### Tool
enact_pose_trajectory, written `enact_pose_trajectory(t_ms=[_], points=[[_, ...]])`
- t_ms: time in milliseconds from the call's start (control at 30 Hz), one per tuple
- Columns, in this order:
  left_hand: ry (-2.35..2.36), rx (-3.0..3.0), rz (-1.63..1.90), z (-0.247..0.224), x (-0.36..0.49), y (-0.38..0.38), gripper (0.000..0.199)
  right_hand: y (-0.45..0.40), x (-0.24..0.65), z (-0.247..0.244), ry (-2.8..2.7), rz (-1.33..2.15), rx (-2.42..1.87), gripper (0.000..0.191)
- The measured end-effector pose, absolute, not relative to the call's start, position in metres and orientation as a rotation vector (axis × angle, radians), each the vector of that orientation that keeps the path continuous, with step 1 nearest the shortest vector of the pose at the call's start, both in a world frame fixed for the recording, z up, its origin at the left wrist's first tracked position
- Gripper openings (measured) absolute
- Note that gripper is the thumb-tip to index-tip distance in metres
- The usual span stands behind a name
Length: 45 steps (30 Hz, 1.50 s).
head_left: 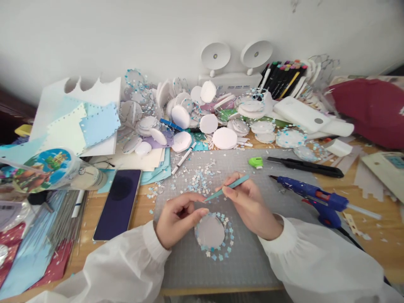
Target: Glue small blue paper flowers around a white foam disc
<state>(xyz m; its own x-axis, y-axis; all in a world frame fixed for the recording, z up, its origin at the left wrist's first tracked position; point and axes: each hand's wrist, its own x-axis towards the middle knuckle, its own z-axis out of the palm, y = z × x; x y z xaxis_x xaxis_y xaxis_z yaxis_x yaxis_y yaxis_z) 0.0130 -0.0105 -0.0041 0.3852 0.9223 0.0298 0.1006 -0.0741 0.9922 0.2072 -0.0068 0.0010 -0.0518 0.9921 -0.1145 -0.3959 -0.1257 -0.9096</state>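
My right hand (248, 200) grips teal tweezers (229, 187), their tips pointing left and down toward my left index fingertip. Whether the tips hold anything is too small to tell. My left hand (176, 219) has thumb and index finger apart, with the index tip at the tweezers' point and the thumb above the upper left edge of a round white disc (212, 231). The disc lies on the grey cutting mat (243, 269). Small blue and white flower pieces (227, 240) ring its lower and right sides. A loose pile of tiny flower pieces (198, 181) lies beyond my hands.
To the right lie a blue glue gun (315, 195), a black utility knife (306, 166) and a small green tool (256, 163). A phone (117, 205) and a cup (47, 170) are at left. Many white discs (224, 138) crowd the back, before a twin-headed lamp (230, 80).
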Motion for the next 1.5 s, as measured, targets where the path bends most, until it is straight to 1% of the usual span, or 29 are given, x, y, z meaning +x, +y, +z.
enact_pose_trajectory(t_ms=[167,400,633,900,1100,1300,1500], points=[[1.004,1.517,0.943,-0.007,0.014,-0.009,0.018,-0.008,0.206,0.000,-0.842,1.495,-0.980,0.021],[1.037,1.521,0.915,-0.005,0.014,-0.007,0.020,-0.006,0.210,-0.002,-0.856,1.454,-0.973,0.019],[1.062,1.515,0.883,-0.006,0.014,-0.007,0.021,-0.010,0.214,-0.005,-1.066,1.398,-0.904,0.013],[1.054,1.523,0.854,-0.005,0.016,-0.008,0.021,-0.010,0.213,-0.004,-1.132,1.334,-0.948,0.012],[1.048,1.520,0.830,-0.004,0.016,-0.008,0.021,-0.009,0.212,-0.006,-1.023,1.381,-0.985,0.017],[1.040,1.540,0.869,-0.001,0.017,-0.009,0.020,-0.006,0.211,0.007,-0.822,1.470,-1.048,0.025],[1.037,1.547,0.880,0.002,0.015,-0.007,0.029,-0.005,0.214,0.006,-0.814,1.410,-1.043,0.023]])
